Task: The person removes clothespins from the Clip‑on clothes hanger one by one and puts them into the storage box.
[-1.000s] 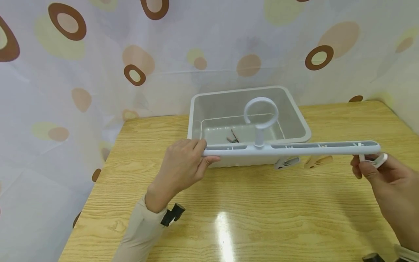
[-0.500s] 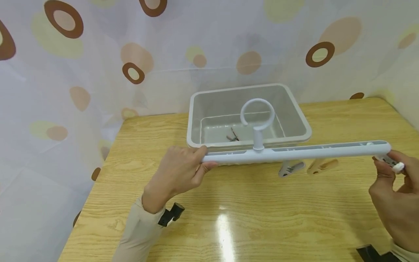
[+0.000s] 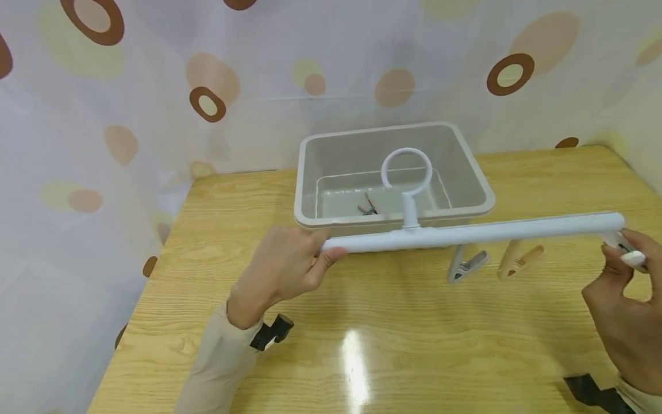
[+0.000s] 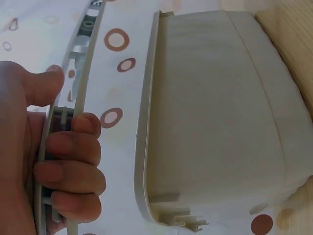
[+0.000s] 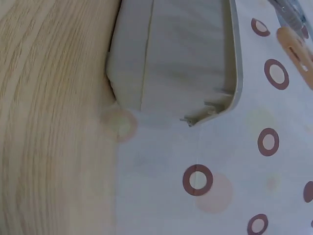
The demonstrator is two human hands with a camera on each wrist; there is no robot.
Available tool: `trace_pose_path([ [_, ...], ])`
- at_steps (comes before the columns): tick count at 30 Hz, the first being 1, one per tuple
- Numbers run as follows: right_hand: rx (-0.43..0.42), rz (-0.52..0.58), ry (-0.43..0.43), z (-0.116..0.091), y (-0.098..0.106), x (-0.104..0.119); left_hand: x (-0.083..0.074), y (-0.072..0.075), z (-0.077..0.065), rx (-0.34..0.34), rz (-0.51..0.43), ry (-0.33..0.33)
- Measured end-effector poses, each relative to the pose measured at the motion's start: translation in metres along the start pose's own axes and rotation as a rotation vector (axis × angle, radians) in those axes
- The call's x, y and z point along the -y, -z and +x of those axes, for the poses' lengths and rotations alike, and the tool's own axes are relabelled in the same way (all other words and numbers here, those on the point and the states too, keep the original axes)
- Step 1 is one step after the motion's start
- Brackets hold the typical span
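In the head view my left hand [image 3: 287,264] grips the left end of a pale clip hanger [image 3: 465,233], which is raised above the table. Its ring-shaped hook [image 3: 410,211] stands up from the middle. Below the bar hang a grey clip [image 3: 474,263] and an orange clip [image 3: 526,257]. At the far right end my right hand [image 3: 620,322] pinches a white clip [image 3: 632,257] just under the bar. The left wrist view shows curled fingers [image 4: 73,176] round the slotted underside. The orange clip [image 5: 296,54] appears at the right wrist view's edge, with the right hand out of sight there.
Behind the hanger a grey plastic bin [image 3: 351,152] stands on the wooden table [image 3: 279,374]. Small dark clip-like pieces [image 3: 368,210] lie inside it. A spotted curtain [image 3: 258,63] hangs along the back and left.
The hanger bar has rolled, so its slots no longer show from the head view, and its right end has shifted right. My right hand moved right with the white clip, turning it.
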State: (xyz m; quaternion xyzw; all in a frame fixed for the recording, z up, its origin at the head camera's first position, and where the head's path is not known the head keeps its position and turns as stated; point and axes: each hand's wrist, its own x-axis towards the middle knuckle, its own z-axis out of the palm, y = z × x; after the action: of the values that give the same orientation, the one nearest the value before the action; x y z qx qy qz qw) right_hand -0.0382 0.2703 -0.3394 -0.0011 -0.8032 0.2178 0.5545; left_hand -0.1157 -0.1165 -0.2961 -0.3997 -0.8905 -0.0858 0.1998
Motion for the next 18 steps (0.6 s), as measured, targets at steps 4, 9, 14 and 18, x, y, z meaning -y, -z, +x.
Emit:
trace_pose_path([
  [4,0.146,0.202,-0.089,0.004,0.004,0.003,0.004,0.0,0.002,-0.048,0.063,0.015],
  [9,0.156,0.402,-0.084,0.004,-0.003,0.004,0.01,0.003,-0.002,-0.108,0.083,0.028],
  [14,0.16,0.392,-0.053,0.005,-0.005,0.004,0.014,0.006,-0.003,-0.105,0.093,0.031],
  [18,0.218,0.318,-0.073,0.008,-0.001,0.003,0.016,0.007,-0.004,-0.088,0.088,0.026],
])
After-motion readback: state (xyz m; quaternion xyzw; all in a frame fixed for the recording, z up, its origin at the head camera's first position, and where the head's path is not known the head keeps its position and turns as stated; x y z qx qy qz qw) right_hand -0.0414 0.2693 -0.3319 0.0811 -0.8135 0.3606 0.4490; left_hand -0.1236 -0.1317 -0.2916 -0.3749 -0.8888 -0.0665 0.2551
